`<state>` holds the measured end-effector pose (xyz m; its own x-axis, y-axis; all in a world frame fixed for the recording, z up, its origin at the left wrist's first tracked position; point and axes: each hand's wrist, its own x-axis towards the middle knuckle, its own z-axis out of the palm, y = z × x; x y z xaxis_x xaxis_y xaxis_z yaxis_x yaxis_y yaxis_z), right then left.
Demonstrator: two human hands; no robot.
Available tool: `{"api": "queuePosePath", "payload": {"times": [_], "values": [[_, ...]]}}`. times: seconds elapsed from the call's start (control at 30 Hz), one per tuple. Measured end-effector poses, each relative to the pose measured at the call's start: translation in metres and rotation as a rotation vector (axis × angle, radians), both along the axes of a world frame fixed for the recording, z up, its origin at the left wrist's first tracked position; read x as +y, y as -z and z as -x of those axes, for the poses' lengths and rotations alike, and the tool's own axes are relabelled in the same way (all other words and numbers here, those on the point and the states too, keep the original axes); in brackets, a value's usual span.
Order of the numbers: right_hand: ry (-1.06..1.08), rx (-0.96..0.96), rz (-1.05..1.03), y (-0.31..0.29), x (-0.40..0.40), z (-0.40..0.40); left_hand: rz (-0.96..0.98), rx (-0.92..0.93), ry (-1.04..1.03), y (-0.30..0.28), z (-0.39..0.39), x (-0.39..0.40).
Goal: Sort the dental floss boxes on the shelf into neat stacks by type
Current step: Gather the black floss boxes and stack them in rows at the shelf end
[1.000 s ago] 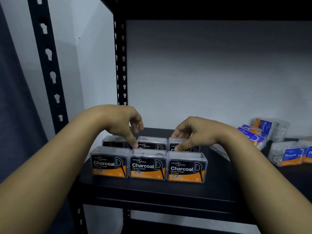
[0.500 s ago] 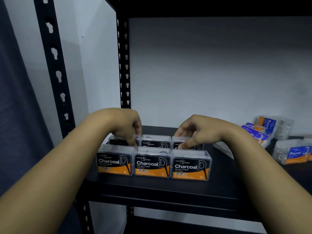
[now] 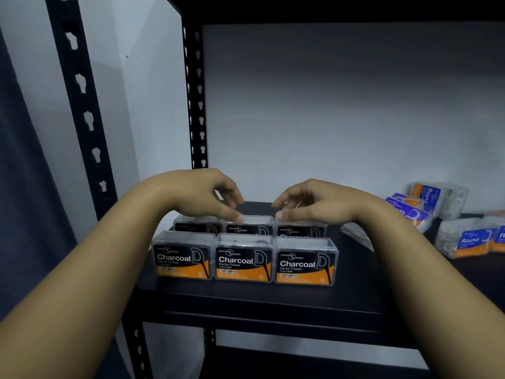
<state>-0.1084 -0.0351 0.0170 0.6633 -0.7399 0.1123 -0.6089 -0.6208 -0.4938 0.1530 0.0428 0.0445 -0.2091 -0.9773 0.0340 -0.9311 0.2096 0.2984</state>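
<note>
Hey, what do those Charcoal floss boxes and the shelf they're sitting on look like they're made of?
Charcoal floss boxes: apparently clear, glossy hard plastic, since the lids are see-through, with printed black-and-orange labels. Shelf: a dark matte board; whether metal or laminate, I can't tell. Its upright looks like black painted metal, punched with keyhole slots.

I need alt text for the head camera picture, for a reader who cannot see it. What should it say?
Two bare hands, left hand and right hand, reach over six Charcoal floss boxes standing in two rows of three on a black shelf, fingertips at the back row. Blue and orange Round floss boxes lie scattered at the right.
</note>
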Motion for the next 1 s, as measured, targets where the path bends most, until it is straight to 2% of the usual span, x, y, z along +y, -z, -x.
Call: {"api": "queuePosePath", "payload": {"times": [0.2,0.6,1.0], "values": [[0.051,0.061,0.051,0.01,0.025,-0.013,0.217,0.109,0.0,0.03,0.006,0.019],[0.076,0.202,0.045,0.006,0.047,-0.023,0.216,0.067,0.017,0.046,0.001,0.023],[0.074,0.193,0.086,0.015,0.068,-0.027,0.273,0.039,0.022,0.055,0.004,0.034]]}}
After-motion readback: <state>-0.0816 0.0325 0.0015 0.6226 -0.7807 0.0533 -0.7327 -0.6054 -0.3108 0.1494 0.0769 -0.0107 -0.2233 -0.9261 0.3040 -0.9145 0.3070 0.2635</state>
